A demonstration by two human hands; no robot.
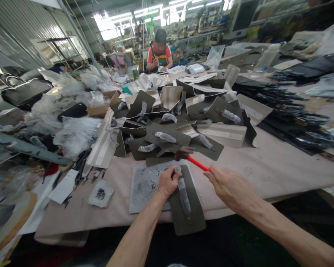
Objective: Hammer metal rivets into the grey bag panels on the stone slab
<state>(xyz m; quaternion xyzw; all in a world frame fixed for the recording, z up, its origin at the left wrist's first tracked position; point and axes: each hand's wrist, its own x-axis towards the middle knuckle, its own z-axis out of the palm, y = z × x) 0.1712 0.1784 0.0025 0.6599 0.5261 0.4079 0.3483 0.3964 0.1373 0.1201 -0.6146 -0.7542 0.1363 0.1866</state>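
My left hand is closed around a short punch with a pale round top, held upright at the far end of a dark olive panel. A handle wrapped in clear plastic is attached along that panel. Under the panel's far part lies a grey, scuffed slab; the near end hangs past the table edge. In my right hand is a hammer, gripped by its red handle. Its dark, blurred head is raised just above and beyond the punch, apart from it. The punch's lower tip is hidden.
Beyond the slab is a heap of similar panels with wrapped handles. A small pale block with dark bits sits at left, near thin tools. Dark strips are piled at right. Another person sits across the table.
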